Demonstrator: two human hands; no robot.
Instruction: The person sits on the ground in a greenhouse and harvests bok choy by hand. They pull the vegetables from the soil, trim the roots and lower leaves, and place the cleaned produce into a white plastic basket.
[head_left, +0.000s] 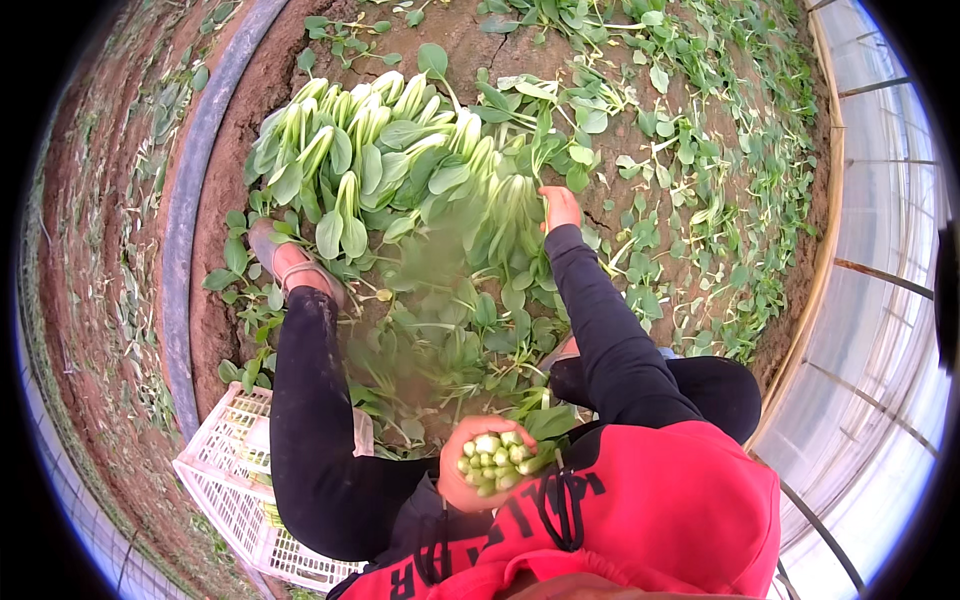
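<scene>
My left hand (457, 480) is close to my chest, wrapped around a bunch of leafy greens (496, 459). The pale cut stem ends face up, and a few leaves poke out on the right. Reaching forward, my right hand (562, 208) has its fingers closed on the stalk of a leafy green plant (543, 161); the fingertips are partly hidden. Just left of that hand lies a heap of cut greens (390, 150), probably bok choy, its white bases mostly pointing away from me. Part of the picture's middle is blurred.
A white plastic crate (225, 480) holding greens stands by my left leg. A grey hose (180, 247) curves along the bed's left side. Loose leaves (705, 217) litter the soil on the right, beside a plastic-sheet greenhouse wall (877, 330). My left shoe (274, 251) almost touches the heap.
</scene>
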